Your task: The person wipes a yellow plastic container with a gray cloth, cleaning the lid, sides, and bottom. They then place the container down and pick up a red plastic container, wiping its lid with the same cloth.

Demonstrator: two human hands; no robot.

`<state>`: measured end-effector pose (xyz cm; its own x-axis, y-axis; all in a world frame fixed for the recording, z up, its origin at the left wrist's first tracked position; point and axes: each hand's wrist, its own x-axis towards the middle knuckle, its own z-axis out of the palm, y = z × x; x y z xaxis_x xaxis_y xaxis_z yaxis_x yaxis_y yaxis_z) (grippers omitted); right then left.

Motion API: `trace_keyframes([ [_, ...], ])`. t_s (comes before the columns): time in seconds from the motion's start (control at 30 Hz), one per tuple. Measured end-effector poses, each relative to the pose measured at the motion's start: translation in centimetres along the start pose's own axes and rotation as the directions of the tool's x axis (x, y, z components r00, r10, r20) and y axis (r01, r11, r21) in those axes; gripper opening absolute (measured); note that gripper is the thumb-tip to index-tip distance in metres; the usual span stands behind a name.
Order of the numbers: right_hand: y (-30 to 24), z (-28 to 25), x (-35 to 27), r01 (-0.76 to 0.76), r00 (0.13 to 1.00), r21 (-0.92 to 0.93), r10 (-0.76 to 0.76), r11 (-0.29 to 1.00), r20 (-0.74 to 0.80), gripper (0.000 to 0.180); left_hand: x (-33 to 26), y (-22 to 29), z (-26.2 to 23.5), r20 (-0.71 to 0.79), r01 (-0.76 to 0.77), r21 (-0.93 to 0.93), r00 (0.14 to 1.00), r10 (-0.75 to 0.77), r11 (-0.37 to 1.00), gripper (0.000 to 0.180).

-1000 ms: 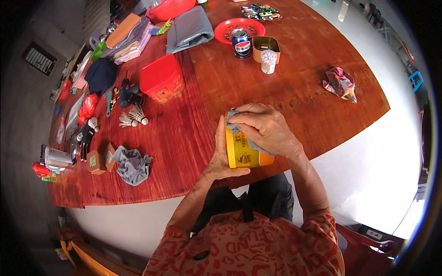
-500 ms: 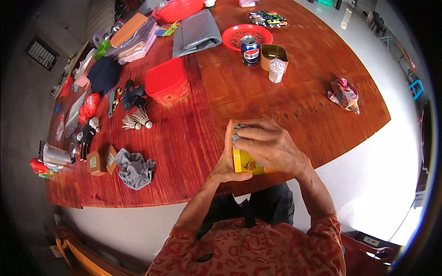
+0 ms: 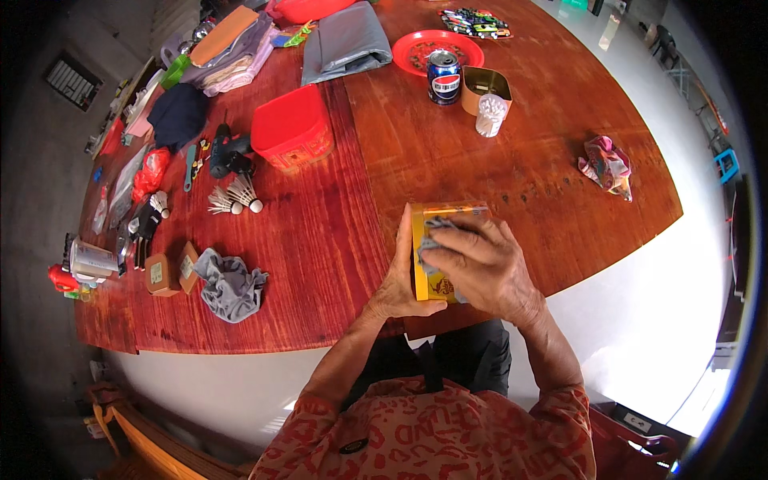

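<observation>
We hold a yellow tin (image 3: pixel 436 256) upright above the near edge of the red wooden table (image 3: pixel 336 240), our left hand (image 3: pixel 398 280) clasped along its side. Our right hand (image 3: pixel 480 268) presses a grey cloth (image 3: pixel 432 238) against its face, fingers closed on the cloth.

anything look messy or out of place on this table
Nothing is spilled or broken. A crumpled grey cloth lies bunched near the table's front edge, and a scrunched wrapper sits alone at the right. The hands hold a yellow box.
</observation>
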<state>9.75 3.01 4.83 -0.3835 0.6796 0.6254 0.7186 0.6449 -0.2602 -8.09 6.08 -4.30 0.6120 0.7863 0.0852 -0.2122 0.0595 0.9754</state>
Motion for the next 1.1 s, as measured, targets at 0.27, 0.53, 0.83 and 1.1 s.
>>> trace_keyframes([
  [0.27,3.2,0.6,1.8,-0.228,0.967,0.193,0.246,0.954,-0.071,0.021,0.9,-0.3,0.3,-0.070,-0.172,0.056,0.982,0.176,0.983,0.133],
  [0.53,1.1,0.9,-1.3,-0.060,0.985,-0.089,0.044,0.994,-0.168,0.024,1.3,1.4,1.2,-0.157,-0.044,-0.009,0.987,0.042,0.999,0.131],
  [0.83,-0.9,2.1,-5.7,-0.088,0.946,-0.071,0.062,0.994,-0.317,0.036,1.8,0.9,1.4,-0.124,-0.042,-0.147,0.992,0.023,0.988,0.135],
  [1.1,0.4,2.4,-2.7,-0.298,0.853,-0.010,0.261,0.955,-0.453,0.035,1.0,2.9,3.6,-0.253,0.032,-0.216,0.964,-0.087,0.976,0.132],
])
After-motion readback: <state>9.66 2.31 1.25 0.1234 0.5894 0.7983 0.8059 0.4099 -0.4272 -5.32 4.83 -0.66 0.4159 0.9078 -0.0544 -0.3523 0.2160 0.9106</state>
